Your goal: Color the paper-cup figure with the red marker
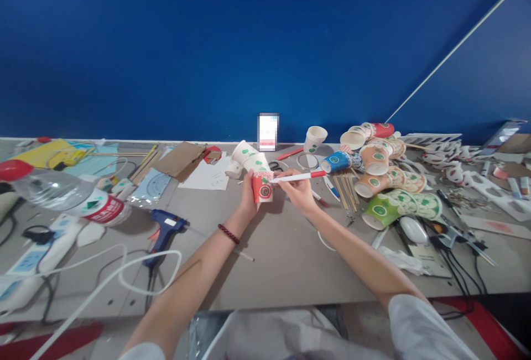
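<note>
My left hand (248, 194) is wrapped round a red and white paper cup (263, 189) over the middle of the table. White paper cups with green leaf prints (245, 152) extend from its far end; I cannot tell whether they are joined to it. In my right hand (299, 189) is a white marker with a red end (305, 176), held nearly level. Its tip points left at the side of the red cup, and whether it touches is too small to tell. A single white cup (315, 139) stands tilted by the wall.
Joined coloured paper cups (375, 158) pile up at the right, beside wooden sticks (345, 189) and a computer mouse (414, 230). To the left lie a blue glue gun (166, 233), a bottle (74, 197), a power strip (45, 255) and cardboard (182, 162). A blurred-out screen (268, 131) leans against the blue wall.
</note>
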`<action>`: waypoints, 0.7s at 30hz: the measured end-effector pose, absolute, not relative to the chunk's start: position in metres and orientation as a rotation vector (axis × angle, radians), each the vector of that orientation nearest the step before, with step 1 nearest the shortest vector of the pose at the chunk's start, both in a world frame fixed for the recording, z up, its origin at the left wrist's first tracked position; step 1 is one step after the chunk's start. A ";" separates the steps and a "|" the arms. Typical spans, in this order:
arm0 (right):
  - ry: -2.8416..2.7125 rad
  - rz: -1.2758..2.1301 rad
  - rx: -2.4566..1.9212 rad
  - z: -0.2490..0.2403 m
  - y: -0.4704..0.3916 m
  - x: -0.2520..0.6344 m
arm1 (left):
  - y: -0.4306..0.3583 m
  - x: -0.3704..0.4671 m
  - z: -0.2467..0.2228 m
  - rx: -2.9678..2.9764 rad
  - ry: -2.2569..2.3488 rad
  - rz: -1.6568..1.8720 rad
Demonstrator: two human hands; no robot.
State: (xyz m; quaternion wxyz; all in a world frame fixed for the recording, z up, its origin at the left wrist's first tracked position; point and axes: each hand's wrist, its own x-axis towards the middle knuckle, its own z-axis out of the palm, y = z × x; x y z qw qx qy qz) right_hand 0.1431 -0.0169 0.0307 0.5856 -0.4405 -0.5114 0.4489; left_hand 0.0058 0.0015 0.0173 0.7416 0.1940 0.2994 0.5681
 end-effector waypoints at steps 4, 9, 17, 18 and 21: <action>-1.208 1.044 -1.002 0.034 -0.018 0.142 | 0.001 0.006 0.017 0.435 0.652 1.255; -1.221 1.042 -1.018 0.037 -0.018 0.143 | 0.001 0.006 0.016 0.419 0.679 1.275; -1.195 1.053 -1.035 0.031 -0.018 0.143 | 0.001 0.004 0.017 0.438 0.659 1.224; -1.195 1.051 -1.036 0.031 -0.017 0.143 | 0.001 0.005 0.017 0.434 0.659 1.224; -1.187 1.055 -1.019 0.030 -0.017 0.144 | 0.001 0.005 0.017 0.429 0.659 1.213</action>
